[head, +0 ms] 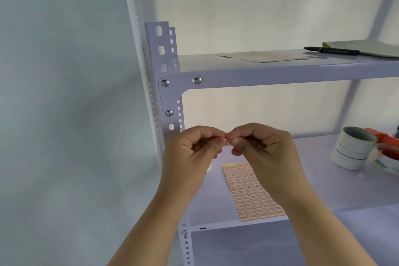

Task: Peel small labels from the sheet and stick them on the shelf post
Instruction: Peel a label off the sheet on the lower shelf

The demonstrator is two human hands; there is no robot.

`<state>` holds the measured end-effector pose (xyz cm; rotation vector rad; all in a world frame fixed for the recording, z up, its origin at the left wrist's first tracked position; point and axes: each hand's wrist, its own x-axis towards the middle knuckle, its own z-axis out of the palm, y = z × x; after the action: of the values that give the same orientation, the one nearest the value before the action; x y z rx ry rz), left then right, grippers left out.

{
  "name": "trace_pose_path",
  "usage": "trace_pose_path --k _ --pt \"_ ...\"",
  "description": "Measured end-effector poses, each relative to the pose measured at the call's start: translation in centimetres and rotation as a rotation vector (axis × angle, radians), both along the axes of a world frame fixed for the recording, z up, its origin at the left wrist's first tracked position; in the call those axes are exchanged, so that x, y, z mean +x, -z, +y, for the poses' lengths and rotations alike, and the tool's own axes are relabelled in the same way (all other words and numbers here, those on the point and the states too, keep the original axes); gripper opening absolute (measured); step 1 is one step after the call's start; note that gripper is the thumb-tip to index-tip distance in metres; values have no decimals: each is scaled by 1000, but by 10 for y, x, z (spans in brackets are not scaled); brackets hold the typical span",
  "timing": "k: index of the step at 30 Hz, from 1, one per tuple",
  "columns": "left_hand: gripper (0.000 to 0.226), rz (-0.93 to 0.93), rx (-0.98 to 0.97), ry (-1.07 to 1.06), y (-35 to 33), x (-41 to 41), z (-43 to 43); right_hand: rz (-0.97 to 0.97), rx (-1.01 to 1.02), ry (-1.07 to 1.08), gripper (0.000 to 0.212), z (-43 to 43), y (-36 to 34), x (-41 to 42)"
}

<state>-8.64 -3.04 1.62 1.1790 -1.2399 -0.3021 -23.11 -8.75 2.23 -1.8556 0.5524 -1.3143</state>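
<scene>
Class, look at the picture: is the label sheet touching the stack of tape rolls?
Apart. The head view shows the label sheet lying flat on the shelf, with a wide stretch of bare shelf between it and the tape rolls at the right.

Left hand, right hand; fingertips pinched together

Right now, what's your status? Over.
Left hand and right hand pinch one tiny pink label. Pink label sheet lies on shelf. Slotted lilac metal post unobstructed.

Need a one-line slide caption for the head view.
Both hands, left and right, pinch a small label beside the shelf post, above the label sheet.
</scene>
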Motion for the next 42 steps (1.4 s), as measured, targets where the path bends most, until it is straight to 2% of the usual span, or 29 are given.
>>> trace_pose_path --k 5,10,15,18,30,38,42 --pt "20 77 -34 -14 2 -7 -4 -81 61 -36 25 -2 0 -2" --pt "23 61 -39 16 10 -18 -10 -27 58 8 12 -10 6 -8" --pt "23 73 -39 79 17 -35 -19 2 79 27 15 -22 12 -22" --pt "21 72 -21 34 25 -45 -28 19 109 33 17 -29 19 -30" --pt "16 220 101 -104 53 -59 -63 193 276 -9 17 -68 41 -39" --pt "30 321 179 -177 82 -42 -81 331 288 65 13 -99 53 7" --pt "16 370 326 -136 96 -41 -88 370 250 95 8 -125 54 36"
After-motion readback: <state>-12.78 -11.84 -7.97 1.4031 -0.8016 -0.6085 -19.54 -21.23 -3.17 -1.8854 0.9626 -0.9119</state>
